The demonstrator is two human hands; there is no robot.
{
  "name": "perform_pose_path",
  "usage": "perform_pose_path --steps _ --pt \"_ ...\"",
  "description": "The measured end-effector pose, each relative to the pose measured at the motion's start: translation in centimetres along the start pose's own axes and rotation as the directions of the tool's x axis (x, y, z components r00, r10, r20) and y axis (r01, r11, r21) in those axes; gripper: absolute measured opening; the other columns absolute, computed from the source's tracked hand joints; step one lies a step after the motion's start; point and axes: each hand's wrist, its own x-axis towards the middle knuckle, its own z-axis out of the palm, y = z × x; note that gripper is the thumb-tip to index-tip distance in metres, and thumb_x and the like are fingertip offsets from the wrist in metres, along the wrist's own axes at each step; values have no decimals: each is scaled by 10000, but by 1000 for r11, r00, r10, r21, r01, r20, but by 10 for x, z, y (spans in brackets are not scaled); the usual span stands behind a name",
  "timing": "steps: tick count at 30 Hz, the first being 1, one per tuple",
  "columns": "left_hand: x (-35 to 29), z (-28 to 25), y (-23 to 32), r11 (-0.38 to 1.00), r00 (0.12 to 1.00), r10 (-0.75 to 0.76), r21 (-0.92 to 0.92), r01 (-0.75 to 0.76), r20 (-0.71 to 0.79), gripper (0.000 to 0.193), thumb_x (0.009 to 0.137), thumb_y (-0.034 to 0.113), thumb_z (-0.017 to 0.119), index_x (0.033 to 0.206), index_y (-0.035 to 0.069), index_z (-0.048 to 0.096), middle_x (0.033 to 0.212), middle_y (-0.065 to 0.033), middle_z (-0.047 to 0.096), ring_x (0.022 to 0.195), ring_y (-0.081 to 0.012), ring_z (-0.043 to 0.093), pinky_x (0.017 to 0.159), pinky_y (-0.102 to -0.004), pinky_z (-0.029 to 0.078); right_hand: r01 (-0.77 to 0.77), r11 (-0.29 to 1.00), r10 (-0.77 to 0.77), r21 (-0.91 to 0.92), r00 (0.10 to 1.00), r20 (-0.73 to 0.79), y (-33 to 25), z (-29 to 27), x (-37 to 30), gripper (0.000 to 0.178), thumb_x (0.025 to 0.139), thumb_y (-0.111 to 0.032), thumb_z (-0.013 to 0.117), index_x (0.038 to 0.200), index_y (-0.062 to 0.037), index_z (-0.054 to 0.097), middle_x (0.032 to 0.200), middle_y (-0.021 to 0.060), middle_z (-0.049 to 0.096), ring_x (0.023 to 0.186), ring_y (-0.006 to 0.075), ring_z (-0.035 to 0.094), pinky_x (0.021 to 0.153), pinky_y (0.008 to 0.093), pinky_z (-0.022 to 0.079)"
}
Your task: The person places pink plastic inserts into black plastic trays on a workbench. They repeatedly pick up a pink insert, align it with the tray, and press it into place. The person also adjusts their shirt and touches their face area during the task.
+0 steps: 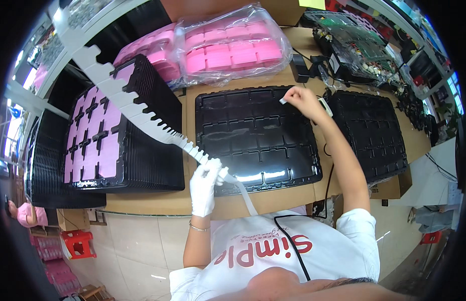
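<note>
My left hand (203, 189), in a white glove, is closed on a long white notched strip (123, 100). The strip rises to the upper left, with small tabs along its edge, and its narrow tail hangs down by my shirt. In front of me lies a shallow black plastic tray (238, 131) with moulded compartments and glossy reflections. My bare right hand (304, 102) pinches a small white piece (282, 101) at the tray's far right corner. Whether the piece touches the tray I cannot tell.
A tall stack of black trays (147, 145) holding pink sheets (92, 140) stands at left. Behind are bagged pink foam blocks (233, 47). More black trays (373, 133) and bagged circuit boards (361, 42) sit at right. A black cable (329, 188) crosses the cardboard-covered table.
</note>
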Motion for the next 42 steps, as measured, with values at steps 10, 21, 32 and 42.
perform_pose_path --steps 10,21,32,42 --pt "-2 1 2 999 999 -37 36 37 -25 191 918 147 681 1039 0 670 830 -45 678 670 -61 600 583 -189 443 21 925 8 -379 997 74 57 1 60 165 759 -164 764 813 -21 702 692 120 653 642 228 617 618 361 477" --pt "0 -2 -3 999 1000 -29 -24 29 11 161 913 122 682 1017 -2 677 857 -54 676 698 -79 618 590 -195 455 -95 898 98 -429 995 -16 59 3 64 238 709 -209 782 725 12 694 717 187 683 675 299 678 652 397 523" --pt "-3 1 0 1000 1000 -19 23 19 -14 199 916 122 678 1060 -14 664 852 -70 684 682 -72 600 602 -198 456 -12 989 23 -149 997 67 62 4 52 154 743 -166 775 754 -30 703 601 46 612 558 126 557 540 303 439" --pt "-4 1 -2 999 1000 22 31 -22 15 187 917 139 682 1041 1 679 857 -52 671 684 -73 592 604 -200 450 -79 921 73 -382 997 -29 67 7 65 201 719 -190 777 732 -7 694 657 121 663 607 213 638 606 350 503"
